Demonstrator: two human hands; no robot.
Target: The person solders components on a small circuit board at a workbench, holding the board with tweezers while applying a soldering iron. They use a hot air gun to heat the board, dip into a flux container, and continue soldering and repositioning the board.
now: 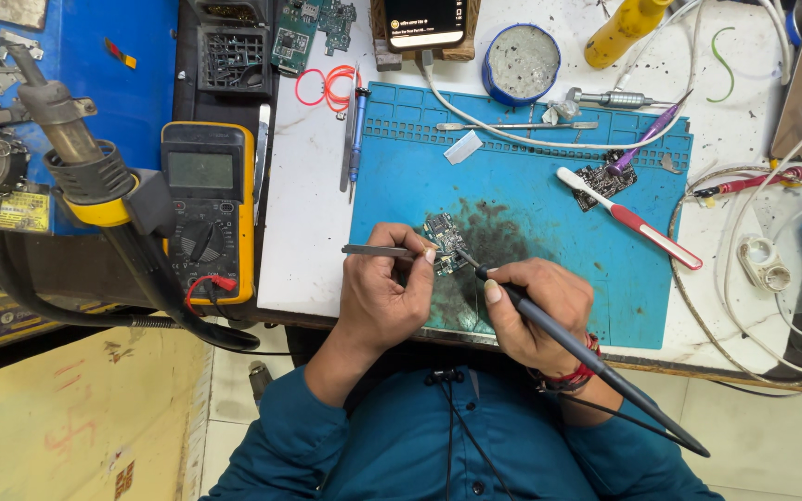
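Note:
A small green circuit board [442, 232] lies on the blue work mat [531, 223], on a dark stained patch. My left hand [381, 292] grips metal tweezers [375, 250], with their tips at the board's near edge. My right hand [533, 311] holds a black soldering iron [596, 366] like a pen. Its tip touches the board's lower right corner, close to the tweezers' tips. The iron's cable runs off toward the lower right.
A second circuit board [603, 181], a red and white toothbrush [631, 221] and a purple tool [647, 134] lie on the mat's right. A yellow multimeter [208, 209] and a hot air nozzle [76, 148] stand left. A phone [424, 23], a round tin [522, 63] and cables crowd the back.

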